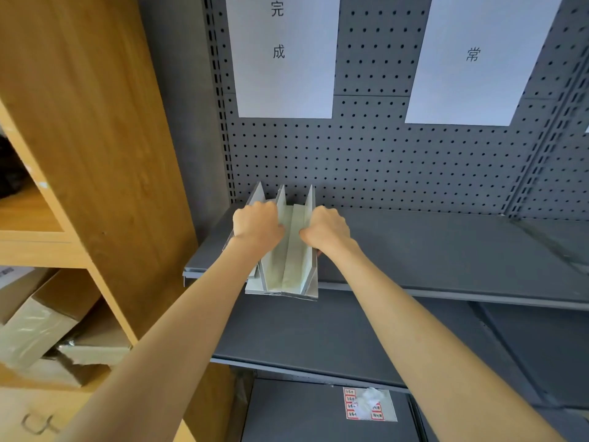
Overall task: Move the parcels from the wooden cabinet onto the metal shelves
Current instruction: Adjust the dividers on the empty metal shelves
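Several flat pale grey-green parcels (287,260) stand on edge, side by side, at the left end of the upper grey metal shelf (446,250); their near ends overhang the shelf's front lip. My left hand (256,223) grips the left side of the bunch, fingers curled over the top edges. My right hand (328,229) grips the right side the same way. The wooden cabinet (95,138) stands at the left, with more cardboard parcels (47,327) piled in its lower compartment.
A grey pegboard back panel (382,161) carries two white paper signs (283,55). A second metal shelf (318,333) lies below, and a dark box with a red-and-white label (366,406) sits under it. A dark object (9,167) sits in the cabinet's upper compartment.
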Available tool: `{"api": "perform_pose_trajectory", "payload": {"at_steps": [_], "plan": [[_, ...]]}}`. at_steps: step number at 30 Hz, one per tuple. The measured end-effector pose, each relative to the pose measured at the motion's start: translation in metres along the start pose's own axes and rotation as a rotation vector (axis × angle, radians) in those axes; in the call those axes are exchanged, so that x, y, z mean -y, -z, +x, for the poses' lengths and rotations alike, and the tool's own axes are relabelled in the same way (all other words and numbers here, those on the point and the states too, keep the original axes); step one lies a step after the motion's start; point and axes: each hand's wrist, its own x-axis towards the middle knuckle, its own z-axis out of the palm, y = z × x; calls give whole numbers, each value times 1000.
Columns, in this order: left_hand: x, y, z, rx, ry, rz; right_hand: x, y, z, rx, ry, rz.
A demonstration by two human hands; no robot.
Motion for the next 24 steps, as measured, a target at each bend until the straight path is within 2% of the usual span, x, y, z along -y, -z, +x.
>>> {"api": "perform_pose_trajectory", "payload": {"at_steps": [7, 15, 24], "plan": [[-3, 1, 1, 0, 34, -158, 0, 2, -2, -26, 43, 31], [-14, 3, 4, -18, 62, -232, -22, 31, -5, -99, 42, 23], [-91, 58, 3, -73, -47, -174, -78, 87, -16, -179, 13, 7]]}}
